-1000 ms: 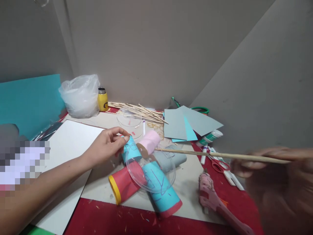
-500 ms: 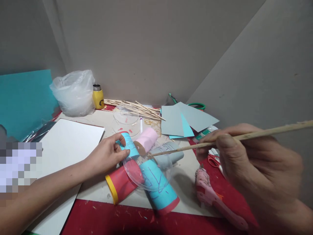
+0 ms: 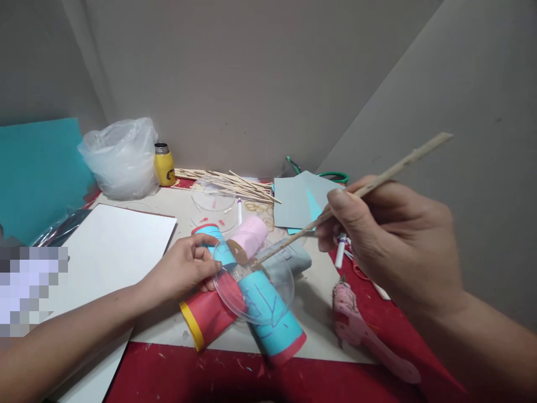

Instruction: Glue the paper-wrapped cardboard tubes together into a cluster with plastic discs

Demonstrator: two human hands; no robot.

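Observation:
My left hand grips a small blue paper-covered tube in a cluster of tubes: a pink one, a grey one, a red one with a yellow rim and a long blue one. A clear plastic disc lies over their middle. My right hand pinches a long wooden stick. The stick's lower tip touches the cluster's centre near the pink tube.
A pink glue gun lies right of the tubes. White card is at left. At the back are a plastic bag, a yellow bottle, several wooden sticks, grey and blue paper sheets, markers and red scissors.
My right hand rose and moved left, tilting the stick steeply so its tip came down to the tube cluster. My left hand closed further round the small blue tube.

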